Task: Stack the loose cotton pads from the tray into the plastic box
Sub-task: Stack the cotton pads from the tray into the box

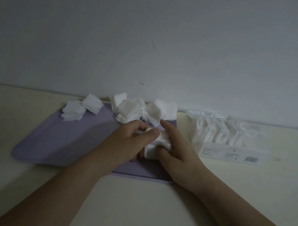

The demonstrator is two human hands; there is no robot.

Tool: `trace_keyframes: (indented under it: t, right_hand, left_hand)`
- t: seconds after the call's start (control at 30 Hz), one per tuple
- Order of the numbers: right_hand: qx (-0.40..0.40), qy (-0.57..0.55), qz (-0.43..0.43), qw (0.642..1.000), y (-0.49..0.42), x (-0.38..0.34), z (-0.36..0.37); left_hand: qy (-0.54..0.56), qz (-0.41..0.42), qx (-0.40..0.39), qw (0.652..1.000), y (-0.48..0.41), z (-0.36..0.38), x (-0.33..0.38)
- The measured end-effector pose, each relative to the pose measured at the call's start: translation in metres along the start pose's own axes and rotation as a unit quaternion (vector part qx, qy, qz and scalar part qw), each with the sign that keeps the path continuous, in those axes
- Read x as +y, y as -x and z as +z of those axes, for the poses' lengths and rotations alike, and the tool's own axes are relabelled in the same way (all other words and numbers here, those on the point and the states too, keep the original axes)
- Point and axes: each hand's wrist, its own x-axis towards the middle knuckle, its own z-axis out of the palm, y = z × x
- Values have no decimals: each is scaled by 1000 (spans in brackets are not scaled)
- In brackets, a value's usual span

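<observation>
A lilac tray (pixel 64 139) lies on the table with white square cotton pads heaped along its far edge: a small pile (pixel 80 110) at the far left and a bigger heap (pixel 141 112) at the far middle. Over the tray's right half, my left hand (pixel 132 140) and my right hand (pixel 177 152) together hold a bunch of cotton pads (pixel 156 146). The left thumb lies on top of the bunch, the right thumb curls under it, and the right index finger points forward. The clear plastic box (pixel 232 151), holding several upright pads, stands right of the tray.
The cream table (pixel 135 203) ends at a pale wall (pixel 152 39) just behind the tray and box. The box's clear lid (pixel 208 114) stands open at its far side. A printed label with a barcode (pixel 230 155) faces me on the box's front.
</observation>
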Motion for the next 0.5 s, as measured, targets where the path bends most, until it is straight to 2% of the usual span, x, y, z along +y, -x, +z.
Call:
trace_keyframes:
  t: [0.17, 0.27, 0.4, 0.5]
  right_hand:
    - [24, -135, -3, 991, 2, -18, -20]
    - [19, -135, -10, 991, 1, -23, -30]
    - [42, -194, 16, 980, -4, -26, -49]
    - [34, -271, 76, 959, -8, -26, -74]
  left_hand:
    - [46, 35, -78, 995, 1, -11, 0]
    - [128, 69, -147, 978, 2, -7, 6]
    - [162, 93, -87, 978, 2, 2, 25]
    - [164, 93, -65, 980, -4, 10, 46]
